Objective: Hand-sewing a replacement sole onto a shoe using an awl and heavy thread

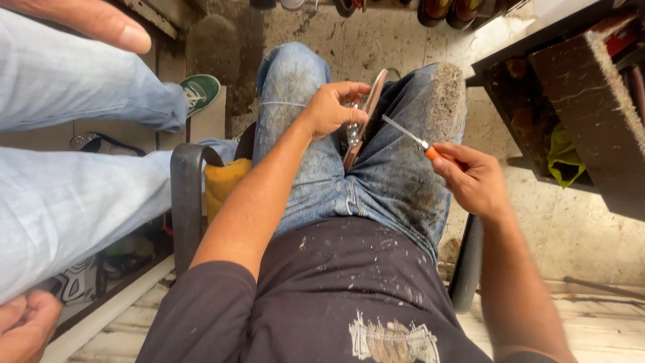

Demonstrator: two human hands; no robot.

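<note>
Head view: left hand [330, 107] fingers clenched around flat brown shoe sole piece [363, 117], upright between denim knees at 12 o'clock. Right hand [472, 180], 3 o'clock, pinches orange-handled thin metal blade [407, 134], tip just beside sole edge. Progress on the edge cannot be judged.

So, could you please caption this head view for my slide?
Seated person's left hand holds a shoe on their lap; right hand grips an orange-handled blade.

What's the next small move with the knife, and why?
Probably bring the knife tip the rest of the way to the edge of the sole. The right hand holds its orange handle with the blade aimed at the sole but apart from it, while the left hand steadies the sole upright between the knees.
</note>
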